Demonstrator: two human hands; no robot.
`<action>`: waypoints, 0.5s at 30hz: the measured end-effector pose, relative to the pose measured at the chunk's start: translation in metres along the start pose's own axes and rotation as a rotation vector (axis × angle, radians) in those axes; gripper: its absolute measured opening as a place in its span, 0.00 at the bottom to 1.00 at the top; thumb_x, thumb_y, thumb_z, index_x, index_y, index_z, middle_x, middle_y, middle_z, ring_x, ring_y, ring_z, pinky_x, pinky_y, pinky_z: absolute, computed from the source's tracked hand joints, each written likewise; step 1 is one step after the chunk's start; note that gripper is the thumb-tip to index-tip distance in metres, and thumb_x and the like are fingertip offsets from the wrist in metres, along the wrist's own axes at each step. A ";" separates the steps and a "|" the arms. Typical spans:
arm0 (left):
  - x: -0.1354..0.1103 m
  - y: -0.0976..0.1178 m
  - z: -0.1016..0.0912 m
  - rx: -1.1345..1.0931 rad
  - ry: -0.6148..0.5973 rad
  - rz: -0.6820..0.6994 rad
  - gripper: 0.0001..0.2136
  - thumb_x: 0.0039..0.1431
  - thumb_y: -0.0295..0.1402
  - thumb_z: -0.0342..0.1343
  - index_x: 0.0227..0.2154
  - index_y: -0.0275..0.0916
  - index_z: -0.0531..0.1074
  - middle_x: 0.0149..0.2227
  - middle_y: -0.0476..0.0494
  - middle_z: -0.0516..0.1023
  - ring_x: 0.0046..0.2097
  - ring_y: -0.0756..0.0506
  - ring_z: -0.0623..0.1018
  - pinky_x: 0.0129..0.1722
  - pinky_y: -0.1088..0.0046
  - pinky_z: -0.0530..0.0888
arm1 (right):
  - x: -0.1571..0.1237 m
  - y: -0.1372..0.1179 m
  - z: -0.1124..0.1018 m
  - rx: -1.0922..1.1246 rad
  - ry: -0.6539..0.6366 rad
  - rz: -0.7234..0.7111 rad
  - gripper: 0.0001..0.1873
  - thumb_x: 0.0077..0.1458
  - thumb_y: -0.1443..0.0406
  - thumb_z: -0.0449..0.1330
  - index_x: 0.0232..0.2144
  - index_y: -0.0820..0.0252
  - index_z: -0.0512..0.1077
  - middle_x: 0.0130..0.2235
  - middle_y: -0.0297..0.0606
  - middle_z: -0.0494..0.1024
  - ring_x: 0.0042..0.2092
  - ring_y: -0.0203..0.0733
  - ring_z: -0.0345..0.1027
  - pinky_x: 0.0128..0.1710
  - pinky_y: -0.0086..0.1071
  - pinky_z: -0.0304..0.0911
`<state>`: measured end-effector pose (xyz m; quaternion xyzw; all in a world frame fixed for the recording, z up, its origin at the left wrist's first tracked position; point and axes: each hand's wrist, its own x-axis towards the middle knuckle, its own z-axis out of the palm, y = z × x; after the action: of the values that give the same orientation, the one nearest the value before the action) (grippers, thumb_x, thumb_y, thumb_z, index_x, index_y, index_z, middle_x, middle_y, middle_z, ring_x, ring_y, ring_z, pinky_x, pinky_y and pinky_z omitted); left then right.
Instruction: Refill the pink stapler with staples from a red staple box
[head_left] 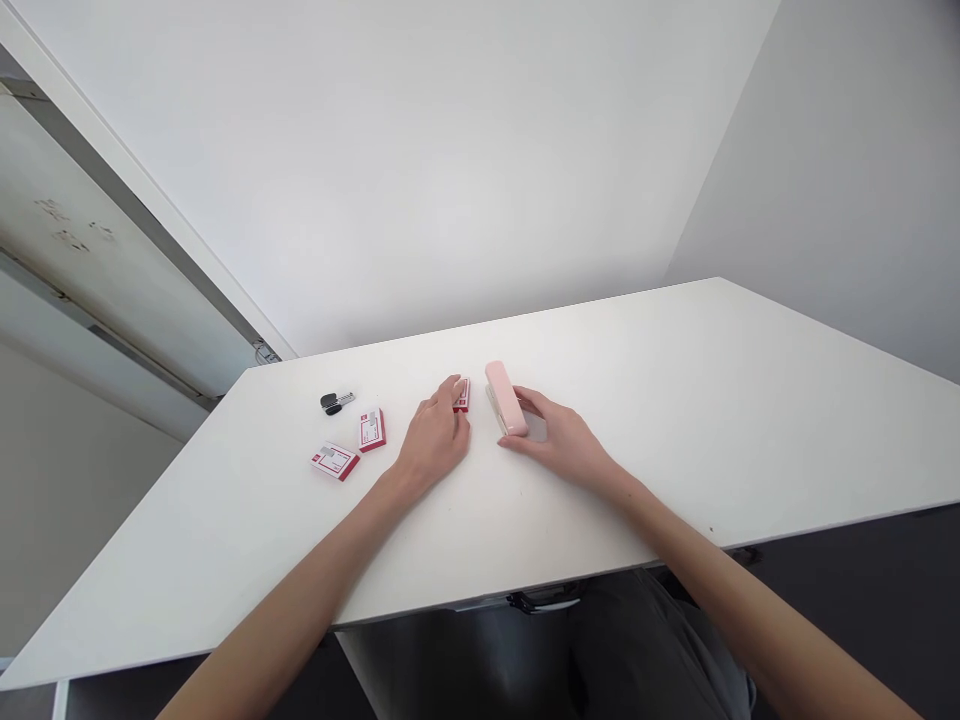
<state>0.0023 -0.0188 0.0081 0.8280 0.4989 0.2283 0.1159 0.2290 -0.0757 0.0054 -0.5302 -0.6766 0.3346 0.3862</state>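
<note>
My left hand (437,435) is closed around a small red and white staple box (463,394) on the table, its fingers covering much of it. To the right of that, my right hand (559,435) grips a pale pink stapler (506,398) near its front end, with the thumb on the near side and fingers behind. The stapler lies slanted, close to the tabletop. Left of my left hand are two more red and white staple boxes, one (371,430) farther back and one (335,461) nearer to me. Behind them lies a small black staple remover (337,402) with metal jaws.
Everything lies on a white table (660,400) that runs back to a white wall (450,170). The table's front edge is close to my body, with a dark handle (544,603) below it. A grey wall (847,180) stands at the right.
</note>
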 end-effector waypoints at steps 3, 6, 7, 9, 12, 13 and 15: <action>-0.002 0.003 -0.003 -0.061 -0.042 0.058 0.29 0.66 0.25 0.44 0.69 0.43 0.51 0.66 0.40 0.74 0.67 0.36 0.72 0.62 0.49 0.70 | 0.008 0.002 0.006 -0.027 0.019 0.018 0.35 0.58 0.56 0.67 0.66 0.46 0.64 0.65 0.37 0.74 0.65 0.53 0.68 0.63 0.51 0.66; -0.003 0.007 -0.005 -0.122 -0.080 0.103 0.29 0.66 0.24 0.42 0.68 0.47 0.51 0.64 0.43 0.75 0.65 0.39 0.73 0.60 0.53 0.73 | 0.009 0.003 0.008 -0.036 0.018 0.007 0.35 0.58 0.57 0.66 0.65 0.45 0.63 0.65 0.37 0.74 0.65 0.53 0.69 0.63 0.51 0.66; -0.004 0.007 -0.005 -0.130 -0.072 0.108 0.28 0.67 0.24 0.41 0.68 0.47 0.53 0.64 0.44 0.75 0.64 0.40 0.74 0.59 0.53 0.73 | 0.009 0.003 0.007 -0.037 0.018 0.002 0.35 0.58 0.57 0.66 0.66 0.46 0.63 0.65 0.36 0.74 0.65 0.52 0.69 0.63 0.51 0.66; -0.004 0.007 -0.004 -0.124 -0.021 0.115 0.25 0.67 0.25 0.41 0.65 0.46 0.58 0.64 0.43 0.74 0.64 0.40 0.73 0.61 0.53 0.72 | 0.007 0.003 0.007 -0.038 0.023 -0.003 0.35 0.58 0.58 0.66 0.66 0.46 0.63 0.65 0.36 0.74 0.65 0.52 0.69 0.63 0.50 0.66; -0.002 0.004 -0.001 -0.116 0.060 0.093 0.22 0.69 0.27 0.42 0.63 0.43 0.62 0.65 0.39 0.71 0.67 0.39 0.70 0.66 0.53 0.68 | 0.006 0.004 0.007 -0.029 0.036 -0.004 0.33 0.58 0.59 0.65 0.65 0.47 0.64 0.65 0.37 0.74 0.65 0.51 0.69 0.64 0.50 0.65; -0.001 0.002 0.000 -0.125 0.059 0.081 0.21 0.70 0.28 0.42 0.64 0.42 0.61 0.65 0.38 0.71 0.67 0.39 0.69 0.66 0.52 0.68 | 0.006 0.005 0.007 -0.023 0.039 -0.005 0.33 0.58 0.59 0.65 0.65 0.48 0.64 0.65 0.37 0.74 0.65 0.51 0.69 0.64 0.49 0.65; 0.000 0.000 0.002 -0.151 0.030 0.072 0.21 0.70 0.29 0.42 0.65 0.42 0.60 0.65 0.37 0.71 0.67 0.39 0.70 0.65 0.53 0.69 | 0.007 0.007 0.008 -0.015 0.050 -0.006 0.32 0.58 0.60 0.65 0.64 0.48 0.65 0.65 0.37 0.74 0.65 0.51 0.69 0.64 0.50 0.65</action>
<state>0.0030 -0.0188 0.0059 0.8308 0.4517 0.2819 0.1620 0.2239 -0.0677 -0.0031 -0.5394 -0.6706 0.3149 0.4002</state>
